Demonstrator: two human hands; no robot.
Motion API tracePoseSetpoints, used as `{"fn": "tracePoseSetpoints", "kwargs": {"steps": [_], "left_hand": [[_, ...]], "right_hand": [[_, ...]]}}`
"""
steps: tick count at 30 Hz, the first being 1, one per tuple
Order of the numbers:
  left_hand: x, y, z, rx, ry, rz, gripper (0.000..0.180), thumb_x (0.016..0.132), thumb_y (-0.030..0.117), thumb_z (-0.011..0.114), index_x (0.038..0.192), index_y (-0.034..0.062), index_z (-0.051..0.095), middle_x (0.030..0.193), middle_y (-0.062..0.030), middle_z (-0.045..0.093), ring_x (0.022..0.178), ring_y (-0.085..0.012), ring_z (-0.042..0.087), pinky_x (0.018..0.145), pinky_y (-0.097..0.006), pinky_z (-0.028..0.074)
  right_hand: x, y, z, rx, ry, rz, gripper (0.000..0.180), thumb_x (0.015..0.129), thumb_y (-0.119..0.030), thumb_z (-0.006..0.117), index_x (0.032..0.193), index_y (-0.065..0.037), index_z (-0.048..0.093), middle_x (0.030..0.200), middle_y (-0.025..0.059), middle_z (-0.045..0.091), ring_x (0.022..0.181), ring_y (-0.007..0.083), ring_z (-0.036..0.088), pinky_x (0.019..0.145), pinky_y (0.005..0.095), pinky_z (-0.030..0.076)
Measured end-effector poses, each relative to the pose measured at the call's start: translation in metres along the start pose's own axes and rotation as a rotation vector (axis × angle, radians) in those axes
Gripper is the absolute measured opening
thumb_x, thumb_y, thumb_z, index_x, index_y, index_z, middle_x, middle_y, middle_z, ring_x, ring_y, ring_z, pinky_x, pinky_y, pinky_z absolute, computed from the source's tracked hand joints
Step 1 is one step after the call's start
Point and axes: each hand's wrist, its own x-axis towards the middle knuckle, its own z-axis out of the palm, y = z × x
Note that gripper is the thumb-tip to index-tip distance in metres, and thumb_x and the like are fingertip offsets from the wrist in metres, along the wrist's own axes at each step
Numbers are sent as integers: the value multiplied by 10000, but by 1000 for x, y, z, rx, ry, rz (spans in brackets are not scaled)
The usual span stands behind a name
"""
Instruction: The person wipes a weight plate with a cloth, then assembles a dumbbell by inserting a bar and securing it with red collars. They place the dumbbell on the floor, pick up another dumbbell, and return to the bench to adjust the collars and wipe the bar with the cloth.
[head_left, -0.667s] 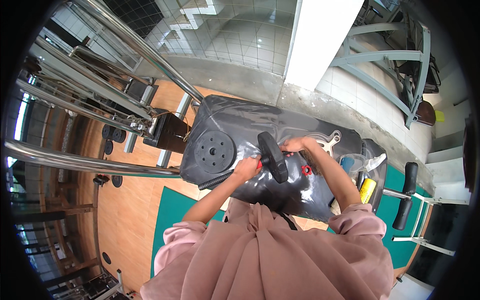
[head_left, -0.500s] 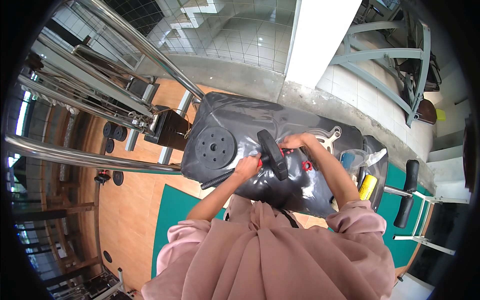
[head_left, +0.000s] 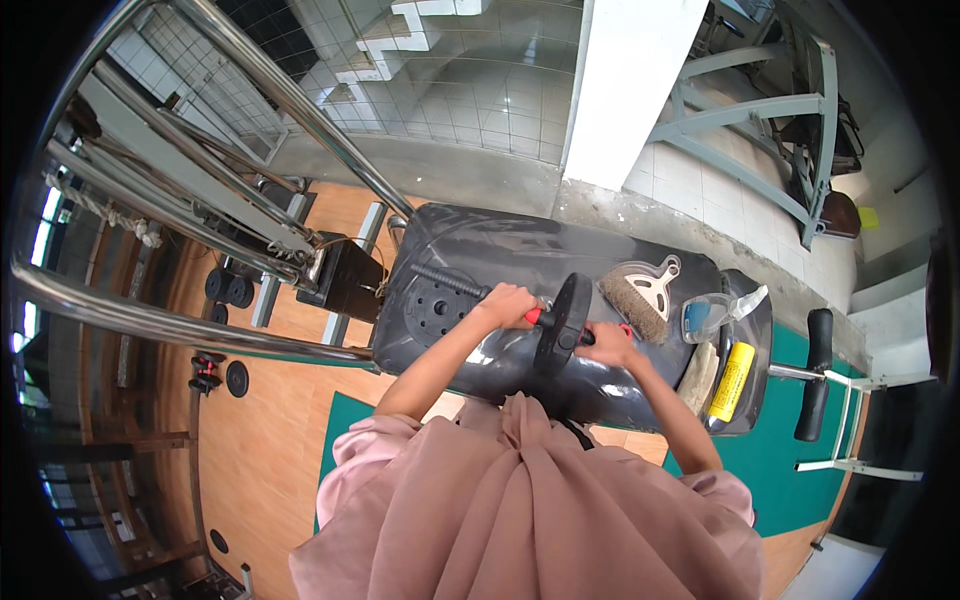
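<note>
My left hand [head_left: 508, 305] is closed round the red-and-black grip of a dumbbell bar [head_left: 445, 280], whose threaded end points up and left. On the bar a round black weight plate [head_left: 563, 325] stands on edge between my two hands. Past that plate, my right hand [head_left: 607, 343] is closed round the bar's other end; its fingertips are partly hidden. A bit of red [head_left: 627, 329] shows beside the right hand's knuckles. Beneath the threaded end, a second black weight plate [head_left: 432, 318] lies flat on the black padded bench [head_left: 480, 240].
Right of my hands on the bench are a brush [head_left: 650, 295], a clear plastic container [head_left: 706, 318], a tan cloth-like item [head_left: 697, 380] and a yellow can [head_left: 733, 380]. Chrome machine rails [head_left: 300, 110] rise at left. Small plates [head_left: 237, 378] lie on the floor.
The dumbbell bar has swung, its threaded end rising from the bench's near edge to over the flat plate. My right hand has come nearer to me, uncovering the brush.
</note>
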Motion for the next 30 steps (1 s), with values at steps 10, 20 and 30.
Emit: {"fn": "tracePoseSetpoints", "kwargs": {"steps": [10, 20, 30], "left_hand": [[-92, -50, 116, -162, 426, -650, 1178, 534, 440, 830, 1374, -18, 143, 1315, -180, 295, 1240, -322, 274, 997, -530, 228], [-104, -104, 80, -277, 192, -496, 1200, 504, 416, 837, 1394, -21, 162, 1245, -171, 406, 1177, -352, 354, 1042, -540, 219], [-112, -193, 6, -1515, 187, -482, 504, 686, 87, 655, 1140, 16, 447, 857, -58, 566, 842, -166, 558, 755, -320, 478]], "right_hand": [[-56, 9, 149, 411, 626, 405, 308, 677, -135, 647, 963, -23, 636, 886, 176, 656, 869, 353, 623, 743, 384, 486], [-58, 9, 157, 217, 576, 421, 181, 623, -135, 665, 772, -36, 642, 744, 208, 624, 738, 396, 601, 674, 454, 487], [-54, 27, 140, 113, 392, 372, 231, 640, -224, 687, 770, -43, 629, 755, 203, 622, 748, 392, 599, 670, 455, 486]]}}
